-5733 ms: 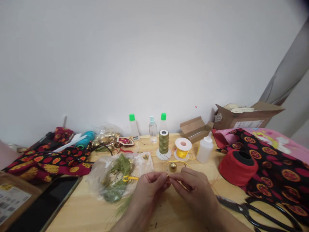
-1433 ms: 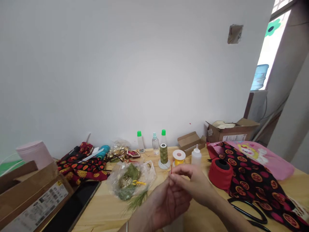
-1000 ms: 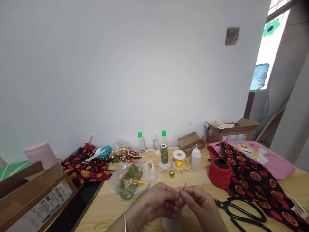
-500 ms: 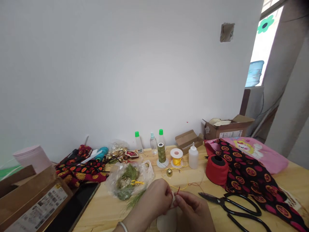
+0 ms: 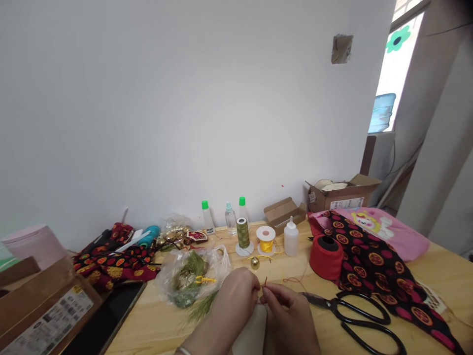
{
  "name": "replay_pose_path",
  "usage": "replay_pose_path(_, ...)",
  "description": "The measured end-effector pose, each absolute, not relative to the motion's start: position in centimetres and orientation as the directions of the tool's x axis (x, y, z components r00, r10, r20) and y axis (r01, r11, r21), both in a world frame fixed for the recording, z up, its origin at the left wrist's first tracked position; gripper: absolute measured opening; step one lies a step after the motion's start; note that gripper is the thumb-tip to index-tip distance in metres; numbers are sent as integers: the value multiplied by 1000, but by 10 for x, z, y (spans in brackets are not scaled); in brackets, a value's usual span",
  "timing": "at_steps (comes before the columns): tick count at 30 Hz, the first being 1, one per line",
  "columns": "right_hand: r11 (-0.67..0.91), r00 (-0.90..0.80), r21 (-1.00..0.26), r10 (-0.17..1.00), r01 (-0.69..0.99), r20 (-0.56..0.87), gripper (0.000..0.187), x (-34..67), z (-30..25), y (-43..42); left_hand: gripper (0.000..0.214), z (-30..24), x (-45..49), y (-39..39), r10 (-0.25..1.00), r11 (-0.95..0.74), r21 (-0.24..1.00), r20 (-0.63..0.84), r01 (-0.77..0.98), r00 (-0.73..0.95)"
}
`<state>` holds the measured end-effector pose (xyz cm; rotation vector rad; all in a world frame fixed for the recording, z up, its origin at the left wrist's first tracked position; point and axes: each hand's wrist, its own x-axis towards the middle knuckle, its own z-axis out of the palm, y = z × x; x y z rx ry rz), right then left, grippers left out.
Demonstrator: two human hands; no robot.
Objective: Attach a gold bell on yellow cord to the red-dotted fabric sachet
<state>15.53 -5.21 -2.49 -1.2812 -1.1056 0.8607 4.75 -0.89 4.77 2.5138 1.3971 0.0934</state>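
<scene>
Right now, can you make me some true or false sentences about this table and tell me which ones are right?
A thin red cord pokes up between the two hands. True.

The black-handled scissors lie to the left of the left hand. False: they lie to the right of the right hand.

A small gold bead sits on the wooden table beyond the hands. True.

The right hand is gripping the white squeeze bottle. False: no hand touches it; it stands upright beside the yellow cord spool.

Green tassels lie in a clear plastic bag. True.
</scene>
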Motion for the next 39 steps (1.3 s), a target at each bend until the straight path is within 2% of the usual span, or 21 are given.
replay_pose_path(3, 85, 260, -943, 950, 321, 174, 22, 160, -18, -50, 27, 40, 43, -11, 807, -578, 308, 74, 756, 586)
replay_pose_path(6, 59, 193, -829, 961, 557, 198, 24, 163, -4, -47, 26, 33, 37, -12, 781, -622, 335, 196, 708, 593)
replay_pose_path(9, 39, 154, -720, 967, 693, 201, 25, 165, 7, -43, 23, 27, 32, -14, 775, -632, 328, 272, 703, 570)
replay_pose_path(13, 44, 123, -589, 963, 807, 241, 26, 164, 11, -38, 26, 24, 29, -17, 775, -632, 331, 302, 701, 556)
replay_pose_path(17, 99, 42, -477, 960, 873, 276, 22, 163, 10, -37, 25, 25, 26, -17, 756, -654, 278, 268, 704, 597)
replay_pose_path(20, 124, -3, -392, 955, 912, 296, 22, 162, 11, -36, 23, 26, 25, -16, 760, -650, 306, 263, 696, 594)
replay_pose_path(24, 170, -58, -344, 948, 923, 312, 21, 160, 12, -36, 24, 27, 25, -15, 770, -637, 342, 260, 691, 582)
replay_pose_path(33, 218, -58, -355, 909, 909, 412, 19, 162, -2, -36, 26, 26, 28, -10, 792, -611, 279, 205, 741, 576)
replay_pose_path(36, 223, -51, -392, 914, 893, 403, 20, 162, -1, -36, 26, 29, 29, -10, 808, -589, 252, 176, 768, 562)
replay_pose_path(39, 214, -45, -418, 925, 883, 378, 21, 162, 2, -36, 25, 32, 31, -11, 833, -552, 294, 165, 780, 527)
